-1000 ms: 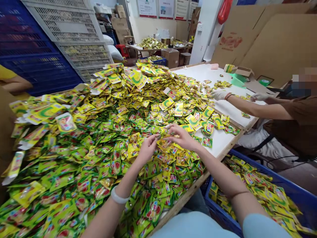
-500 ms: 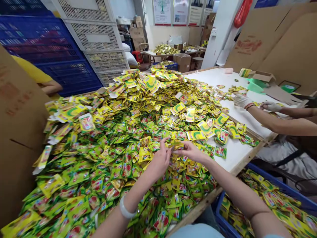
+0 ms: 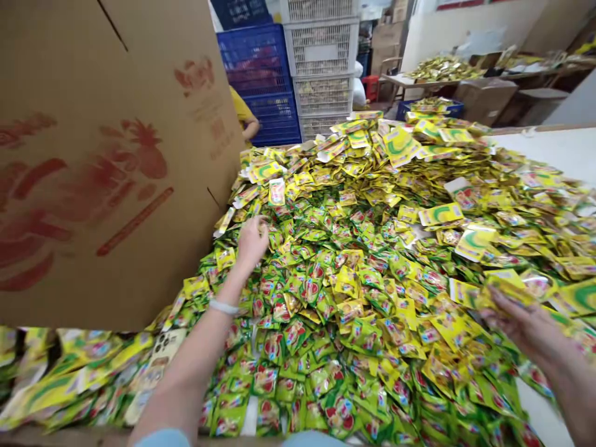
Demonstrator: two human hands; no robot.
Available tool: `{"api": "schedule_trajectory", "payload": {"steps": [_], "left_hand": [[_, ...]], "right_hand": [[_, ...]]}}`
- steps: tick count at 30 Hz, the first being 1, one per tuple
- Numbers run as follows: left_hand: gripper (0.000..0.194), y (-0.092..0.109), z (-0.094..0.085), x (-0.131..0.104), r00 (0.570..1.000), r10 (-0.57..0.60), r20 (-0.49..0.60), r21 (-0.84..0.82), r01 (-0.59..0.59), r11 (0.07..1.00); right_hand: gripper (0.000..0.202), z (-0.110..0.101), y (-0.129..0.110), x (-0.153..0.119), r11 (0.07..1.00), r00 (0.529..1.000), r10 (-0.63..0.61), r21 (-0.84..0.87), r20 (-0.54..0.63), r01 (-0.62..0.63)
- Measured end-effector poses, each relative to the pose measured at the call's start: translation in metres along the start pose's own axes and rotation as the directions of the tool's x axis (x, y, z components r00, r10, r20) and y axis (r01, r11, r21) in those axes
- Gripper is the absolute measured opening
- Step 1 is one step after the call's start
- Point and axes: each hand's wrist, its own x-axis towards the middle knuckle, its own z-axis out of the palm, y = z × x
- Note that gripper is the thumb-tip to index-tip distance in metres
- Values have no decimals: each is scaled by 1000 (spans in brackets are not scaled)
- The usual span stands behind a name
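Small green and yellow packets [image 3: 298, 285] lie in a wide heap over the white table. My left hand [image 3: 254, 239] reaches to the heap's left part, below a white-edged packet [image 3: 276, 192]. Its fingers are curled, and what they hold, if anything, is hidden. On the right, my right hand [image 3: 512, 310] is closed on a yellow packet [image 3: 505, 288], just above the heap. That hand is blurred.
A large cardboard box [image 3: 139, 261] with red print stands at the left. Blue crates [image 3: 272, 118] and white crates [image 3: 325, 93] are stacked behind the heap. A person's arm [image 3: 250, 126] shows beside the box. Golden packets [image 3: 442, 68] lie on a far table.
The view has swung to the left. My hands, together over the middle of the heap before, have parted: the left one is out to the left, the right one to the right.
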Motion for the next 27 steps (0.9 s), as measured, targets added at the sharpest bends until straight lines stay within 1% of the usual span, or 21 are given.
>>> {"api": "schedule_trajectory", "payload": {"steps": [3, 5, 6, 8, 10, 12, 13, 14, 15, 16, 17, 18, 19, 20, 21, 22, 23, 24, 25, 26, 27], "left_hand": [[51, -45, -22, 36, 975, -202, -89, 104, 211, 972], [55, -64, -33, 53, 945, -314, -90, 140, 324, 936], [52, -71, -38, 58, 934, -349, -77, 152, 357, 922], [40, -77, -46, 58, 931, -361, -53, 166, 365, 916], [34, -71, -52, 45, 950, -308, -59, 172, 314, 934], [34, -52, -54, 19, 982, -166, -90, 138, 177, 974], [33, -38, -52, 1, 993, -59, -105, 106, 70, 992], [30, -21, -49, -20, 986, 108, -125, 40, -104, 994], [26, -4, -44, -42, 948, 286, -137, -29, -293, 956], [22, 14, -38, -66, 895, 429, -121, -80, -439, 895], [19, 31, -31, -89, 843, 532, -75, -139, -537, 832], [17, 46, -24, -110, 806, 590, -40, -214, -584, 783], [19, 59, -16, -129, 795, 605, -29, -303, -584, 753], [24, 71, -9, -145, 819, 571, -49, -403, -539, 740], [31, 81, -2, -158, 862, 502, -70, -527, -459, 715], [40, 90, 3, -168, 907, 417, -63, -668, -349, 657], [49, 98, 8, -175, 939, 344, -1, -801, -207, 562], [59, 106, 12, -180, 943, 312, 114, -895, -39, 445], [67, 113, 14, -184, 910, 330, 253, -932, 138, 334], [72, 120, 15, -185, 850, 369, 377, -920, 297, 257], [72, 126, 16, -186, 790, 396, 467, -884, 412, 219]], "right_hand": [[36, 23, 22, -24, 988, 989, 127, 78, 78, -133], [43, 35, 19, -35, 983, 982, 148, 92, 117, -159], [46, 40, 15, -40, 986, 981, 136, 77, 139, -148], [45, 52, 4, -49, 997, 986, 68, 35, 154, -75], [41, 71, -7, -60, 999, 991, -33, 26, 128, 30], [39, 101, -13, -74, 993, 980, -96, 81, 174, 83], [39, 119, -14, -82, 990, 958, -94, 128, 271, 61], [37, 139, -14, -90, 985, 914, -72, 173, 398, 2], [36, 158, -13, -98, 975, 858, -45, 208, 512, -73], [33, 175, -11, -106, 962, 798, -24, 231, 602, -145], [29, 189, -9, -113, 948, 752, -11, 246, 660, -202], [26, 199, -7, -120, 937, 718, 1, 249, 696, -244], [24, 205, -4, -126, 933, 703, 6, 249, 711, -259], [23, 208, -2, -132, 935, 707, 1, 250, 707, -252], [25, 208, 1, -138, 940, 722, -10, 253, 692, -230], [29, 206, 4, -142, 944, 742, -26, 260, 670, -202], [32, 203, 8, -147, 948, 762, -48, 269, 646, -168], [35, 200, 12, -150, 954, 777, -71, 271, 625, -131], [37, 196, 16, -153, 961, 784, -90, 261, 614, -94], [39, 193, 19, -154, 968, 784, -101, 243, 613, -64], [40, 189, 20, -155, 974, 781, -109, 223, 615, -41]]}}
